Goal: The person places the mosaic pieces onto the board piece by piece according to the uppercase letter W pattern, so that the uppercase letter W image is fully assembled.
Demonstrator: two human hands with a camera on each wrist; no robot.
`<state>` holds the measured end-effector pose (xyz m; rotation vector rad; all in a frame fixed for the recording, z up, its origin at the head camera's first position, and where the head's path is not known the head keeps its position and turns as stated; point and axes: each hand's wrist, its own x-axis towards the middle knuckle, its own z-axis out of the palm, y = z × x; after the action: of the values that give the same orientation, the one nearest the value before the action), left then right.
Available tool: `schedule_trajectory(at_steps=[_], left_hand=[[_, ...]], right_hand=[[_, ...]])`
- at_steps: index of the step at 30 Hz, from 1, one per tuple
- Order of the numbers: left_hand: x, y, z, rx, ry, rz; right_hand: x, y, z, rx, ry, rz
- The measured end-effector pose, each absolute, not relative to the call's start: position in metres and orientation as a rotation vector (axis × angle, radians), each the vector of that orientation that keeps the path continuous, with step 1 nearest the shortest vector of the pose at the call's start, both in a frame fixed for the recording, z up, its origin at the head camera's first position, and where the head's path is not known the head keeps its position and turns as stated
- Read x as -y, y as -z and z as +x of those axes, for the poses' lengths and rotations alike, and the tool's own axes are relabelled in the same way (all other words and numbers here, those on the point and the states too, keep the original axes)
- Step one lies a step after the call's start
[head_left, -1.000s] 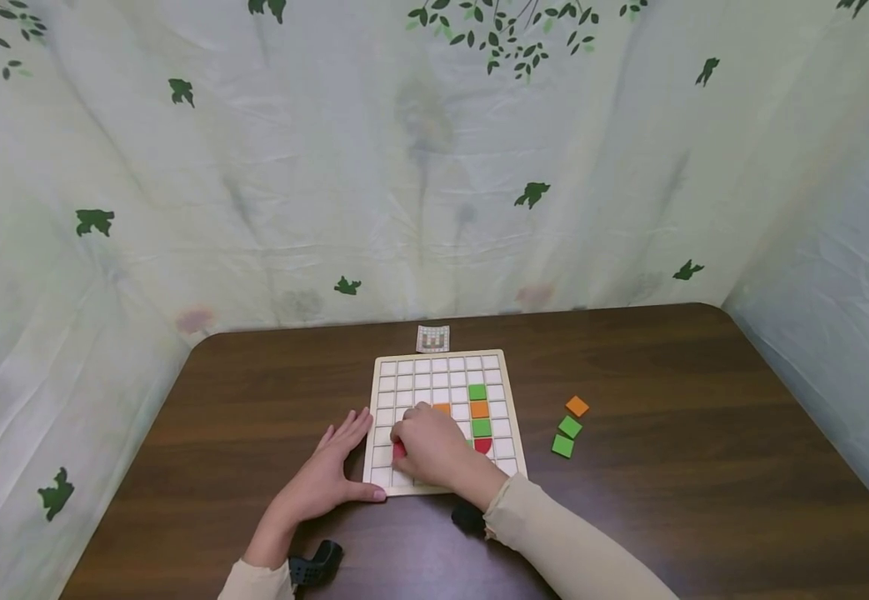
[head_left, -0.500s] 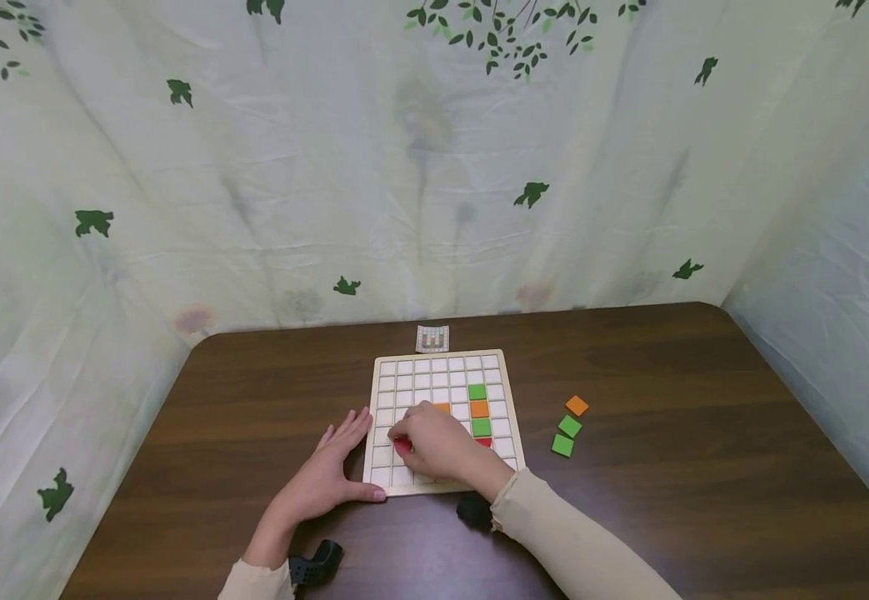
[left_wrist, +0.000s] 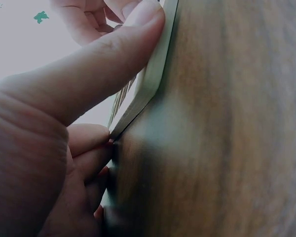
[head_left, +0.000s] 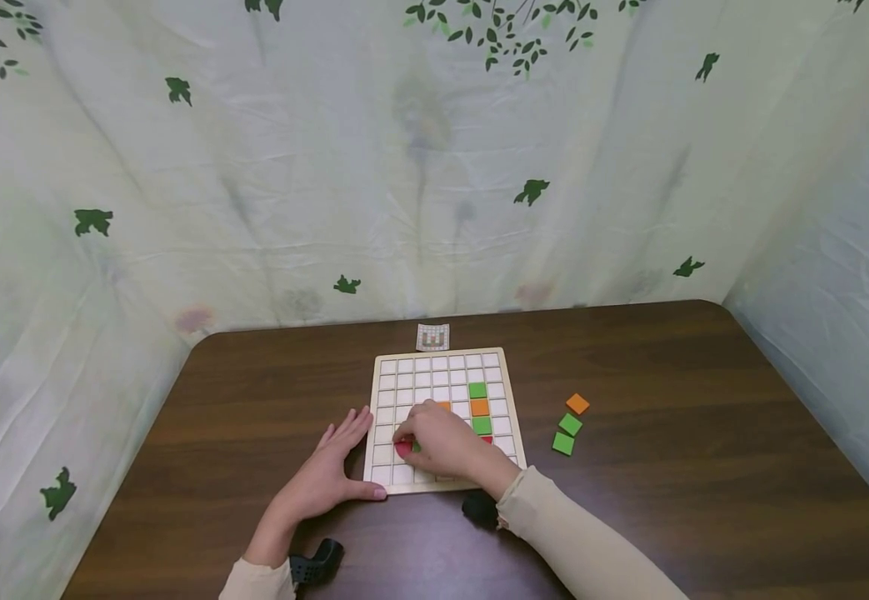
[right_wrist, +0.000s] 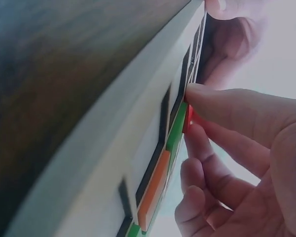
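Observation:
With thumb and fingertips my right hand [head_left: 440, 442] pinches a small red tile [head_left: 402, 450] with a rounded edge, low over the left part of the white gridded board [head_left: 422, 365]. In the right wrist view the thumb lies at that red tile [right_wrist: 189, 118], beside a green tile [right_wrist: 176, 129] and an orange tile [right_wrist: 154, 190] set in the board. My left hand [head_left: 329, 471] is spread at the board's near left corner, straight fingers along the left edge and thumb on the front edge. A right-hand column holds green, orange [head_left: 479, 407] and green tiles, plus a red one partly covered by my wrist.
Right of the board lie a loose orange tile [head_left: 577, 404] and two green tiles [head_left: 563, 443] on the brown table [head_left: 666, 433]. A small printed pattern card [head_left: 432, 337] lies behind the board. A patterned white curtain surrounds the table's back and sides.
The red tile has turned in my right fingers, its rounded side now facing the lower left. My right hand has shifted slightly right, and a bit of green shows beside the tile. My left hand stays put.

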<state>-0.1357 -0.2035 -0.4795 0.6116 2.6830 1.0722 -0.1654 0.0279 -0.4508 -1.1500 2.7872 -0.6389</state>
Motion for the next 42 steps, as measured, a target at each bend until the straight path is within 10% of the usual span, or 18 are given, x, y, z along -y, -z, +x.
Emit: schedule_trajectory(at_steps=[20,42], left_hand=[[0.203,0.479,-0.137,-2.68,-1.057,0.598],[0.203,0.478,-0.138,-2.665,-1.061,0.579]], right_hand=[[-0.039,0.447,-0.165,-2.784,0.708,-1.069],[-0.164,0.433,-0.158,-2.922,0.973,-0.749]])
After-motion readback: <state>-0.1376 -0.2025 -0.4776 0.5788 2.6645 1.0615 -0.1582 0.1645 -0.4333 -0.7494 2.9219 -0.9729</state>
